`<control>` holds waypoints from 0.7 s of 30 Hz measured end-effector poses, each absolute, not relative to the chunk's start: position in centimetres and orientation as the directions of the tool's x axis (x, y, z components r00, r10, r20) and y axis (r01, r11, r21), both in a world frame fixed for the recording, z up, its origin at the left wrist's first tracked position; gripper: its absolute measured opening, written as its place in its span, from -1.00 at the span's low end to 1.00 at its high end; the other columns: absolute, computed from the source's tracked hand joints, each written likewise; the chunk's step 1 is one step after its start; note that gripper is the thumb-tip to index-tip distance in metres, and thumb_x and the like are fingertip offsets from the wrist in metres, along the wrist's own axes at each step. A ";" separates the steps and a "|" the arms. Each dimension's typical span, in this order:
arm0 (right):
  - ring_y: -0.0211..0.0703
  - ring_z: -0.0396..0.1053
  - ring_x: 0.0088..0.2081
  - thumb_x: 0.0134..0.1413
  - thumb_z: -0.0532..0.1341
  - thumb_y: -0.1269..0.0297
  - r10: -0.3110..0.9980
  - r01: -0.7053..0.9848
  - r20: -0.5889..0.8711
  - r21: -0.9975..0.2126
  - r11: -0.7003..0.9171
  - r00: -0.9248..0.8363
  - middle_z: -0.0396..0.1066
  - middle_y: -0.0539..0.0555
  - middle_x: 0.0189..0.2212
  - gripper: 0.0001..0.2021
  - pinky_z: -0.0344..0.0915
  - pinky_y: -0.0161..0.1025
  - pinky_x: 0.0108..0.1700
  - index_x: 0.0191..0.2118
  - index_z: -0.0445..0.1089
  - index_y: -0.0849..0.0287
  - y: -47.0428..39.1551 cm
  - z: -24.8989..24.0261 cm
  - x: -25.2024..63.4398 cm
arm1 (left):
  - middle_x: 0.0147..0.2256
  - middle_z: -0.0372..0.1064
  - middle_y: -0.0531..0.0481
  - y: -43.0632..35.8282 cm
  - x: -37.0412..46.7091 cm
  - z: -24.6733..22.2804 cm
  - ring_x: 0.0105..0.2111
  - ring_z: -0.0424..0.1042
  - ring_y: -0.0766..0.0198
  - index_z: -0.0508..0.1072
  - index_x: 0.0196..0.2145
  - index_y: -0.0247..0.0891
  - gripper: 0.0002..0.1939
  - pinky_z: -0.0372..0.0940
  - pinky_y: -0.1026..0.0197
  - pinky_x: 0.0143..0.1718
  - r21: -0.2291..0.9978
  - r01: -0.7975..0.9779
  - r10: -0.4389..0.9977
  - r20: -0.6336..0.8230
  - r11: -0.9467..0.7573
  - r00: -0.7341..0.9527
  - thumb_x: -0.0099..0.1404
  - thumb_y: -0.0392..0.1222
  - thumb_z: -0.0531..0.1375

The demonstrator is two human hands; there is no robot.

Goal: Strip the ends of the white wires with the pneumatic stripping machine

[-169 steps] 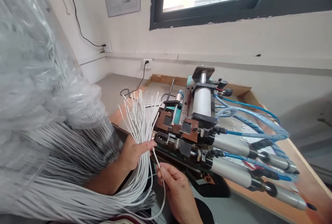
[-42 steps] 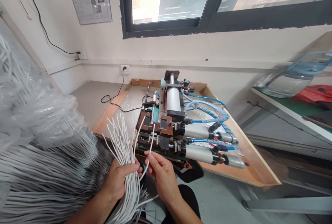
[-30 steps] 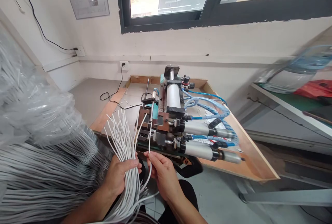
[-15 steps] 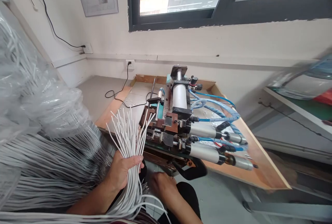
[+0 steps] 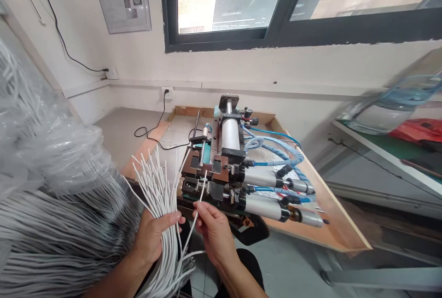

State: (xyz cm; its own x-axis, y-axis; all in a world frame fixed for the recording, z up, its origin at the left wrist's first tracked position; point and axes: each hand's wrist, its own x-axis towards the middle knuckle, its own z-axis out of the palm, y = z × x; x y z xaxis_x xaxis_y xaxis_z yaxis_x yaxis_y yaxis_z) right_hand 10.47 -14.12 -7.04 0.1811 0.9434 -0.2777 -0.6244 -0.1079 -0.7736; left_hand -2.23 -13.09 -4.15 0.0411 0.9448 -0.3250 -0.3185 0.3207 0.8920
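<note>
My left hand (image 5: pixel 154 236) is wrapped round a bundle of white cables (image 5: pixel 162 203), whose tips fan out above the fist. To its right, my right hand (image 5: pixel 214 231) pinches one single white cable (image 5: pixel 203 187) between thumb and fingers. This cable's upper end points at the jaws of a pneumatic machine (image 5: pixel 212 169), just above my fingertips; whether it touches them I cannot tell. Silver cylinders (image 5: pixel 262 177) and blue hoses extend from the machine's right side.
A large heap of grey cables (image 5: pixel 62 238), partly under clear plastic, fills the left side. The machine stands in a wooden-edged tray (image 5: pixel 334 210). On the right, a shelf (image 5: pixel 386 146) holds a clear bottle (image 5: pixel 390 109) and a red bag (image 5: pixel 417 130).
My right hand has risen from low near my lap to the machine's front and now pinches one cable. My left hand still grips the bundle. The view has shifted slightly.
</note>
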 end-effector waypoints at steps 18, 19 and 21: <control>-0.45 -0.01 -0.68 -0.36 0.37 0.13 0.946 -0.660 -0.315 -0.727 -0.188 0.078 0.22 -0.07 -0.70 -0.72 -0.11 -0.44 -0.63 -0.54 0.45 0.28 -13.4 -7.4 10.7 | -0.67 0.39 0.06 -12.5 -1.9 -3.8 -0.65 0.37 0.31 0.43 -0.56 -0.36 -0.80 0.27 0.29 -0.60 0.884 -0.323 0.940 -0.336 0.338 0.064 -0.20 -0.26 0.34; -0.45 -0.02 -0.69 -0.33 0.36 0.12 0.956 -0.611 -0.288 -0.768 -0.191 0.063 0.21 -0.08 -0.72 -0.72 -0.12 -0.43 -0.63 -0.55 0.45 0.28 -13.7 -7.7 10.7 | -0.68 0.38 0.06 -12.4 -2.0 -3.9 -0.65 0.36 0.31 0.43 -0.56 -0.37 -0.79 0.27 0.29 -0.60 0.887 -0.323 0.943 -0.328 0.330 0.064 -0.20 -0.25 0.34; -0.46 -0.04 -0.70 -0.24 0.31 0.10 0.974 -0.494 -0.225 -0.849 -0.187 0.018 0.18 -0.09 -0.75 -0.72 -0.15 -0.43 -0.63 -0.57 0.45 0.28 -14.6 -8.4 11.0 | -0.68 0.38 0.07 -12.2 -2.4 -4.0 -0.65 0.35 0.32 0.42 -0.55 -0.37 -0.78 0.27 0.30 -0.59 0.892 -0.319 0.946 -0.320 0.318 0.049 -0.19 -0.24 0.35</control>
State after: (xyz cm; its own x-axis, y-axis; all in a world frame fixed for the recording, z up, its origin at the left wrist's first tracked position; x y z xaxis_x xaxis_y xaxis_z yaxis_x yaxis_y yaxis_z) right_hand 11.02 -14.60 -8.42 0.0178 0.9742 -0.2249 -0.4945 -0.1869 -0.8489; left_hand -2.42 -12.24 -4.03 0.0490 0.9461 -0.3201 -0.3195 0.3185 0.8925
